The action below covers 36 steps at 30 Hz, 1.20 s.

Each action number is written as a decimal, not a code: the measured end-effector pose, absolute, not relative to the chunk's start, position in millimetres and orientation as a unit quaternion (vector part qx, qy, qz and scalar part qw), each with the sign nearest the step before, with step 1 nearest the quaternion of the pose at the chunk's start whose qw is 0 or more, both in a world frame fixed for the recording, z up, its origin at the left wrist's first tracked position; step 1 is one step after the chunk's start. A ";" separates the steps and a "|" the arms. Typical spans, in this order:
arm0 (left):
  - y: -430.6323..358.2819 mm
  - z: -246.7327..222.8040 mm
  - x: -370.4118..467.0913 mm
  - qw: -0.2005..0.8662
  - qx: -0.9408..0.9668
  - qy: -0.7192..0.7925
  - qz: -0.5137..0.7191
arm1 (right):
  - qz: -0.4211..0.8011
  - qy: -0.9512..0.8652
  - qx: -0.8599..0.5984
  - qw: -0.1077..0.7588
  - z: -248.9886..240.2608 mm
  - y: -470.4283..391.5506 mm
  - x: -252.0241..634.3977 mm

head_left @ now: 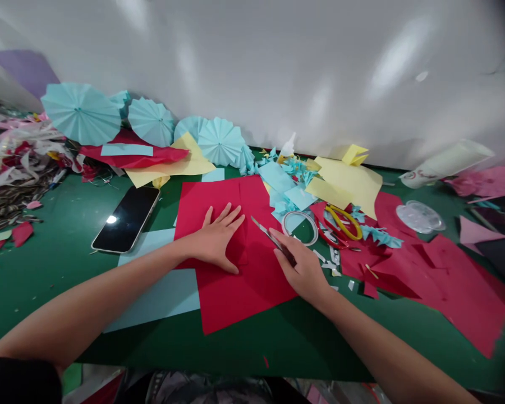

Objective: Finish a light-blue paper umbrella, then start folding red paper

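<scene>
Red paper (pixel 219 303) lies in front of me on the green table, overlapping light blue sheets (pixel 164 303). My left hand (pixel 216 238) rests on the red paper, palm down with the fingers spread. Closed around the handle of a craft knife (pixel 269 234) is my right hand (pixel 301 266), over the right part of the red paper. The knife's blade points up and left, toward my left fingers but apart from them. Whether its tip touches the paper, I cannot tell.
A phone (pixel 127 219) lies left of the paper. Right of it are a tape roll (pixel 285 224), yellow-handled scissors (pixel 349 230) and red paper pieces (pixel 458 292). Blue pleated rosettes (pixel 84 115) stand along the wall. A white roll (pixel 446 163) lies at the back right.
</scene>
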<state>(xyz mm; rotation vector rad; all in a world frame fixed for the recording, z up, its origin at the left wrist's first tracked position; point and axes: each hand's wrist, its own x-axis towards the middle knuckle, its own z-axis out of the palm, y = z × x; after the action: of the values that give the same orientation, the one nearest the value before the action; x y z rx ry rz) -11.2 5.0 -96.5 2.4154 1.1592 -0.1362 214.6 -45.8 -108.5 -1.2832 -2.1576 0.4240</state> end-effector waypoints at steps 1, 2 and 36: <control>7.1 -94.0 -12.9 0.243 0.875 0.415 -0.059 | 0.150 -0.818 -0.477 0.284 -106.8 -45.7 216.3; 9.0 -91.9 -14.3 0.254 0.873 0.411 -0.064 | 0.140 -0.826 -0.474 0.269 -105.4 -45.6 218.2; 22.3 -86.8 -26.7 0.305 0.866 0.390 -0.070 | 0.037 -0.943 -0.331 -0.008 -91.9 -77.0 227.7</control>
<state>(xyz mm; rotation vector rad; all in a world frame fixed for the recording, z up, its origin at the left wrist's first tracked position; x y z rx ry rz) -26.7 22.3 -86.8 2.2930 1.0341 -0.1842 227.7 -77.0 -91.9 -1.0439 -2.9770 0.1169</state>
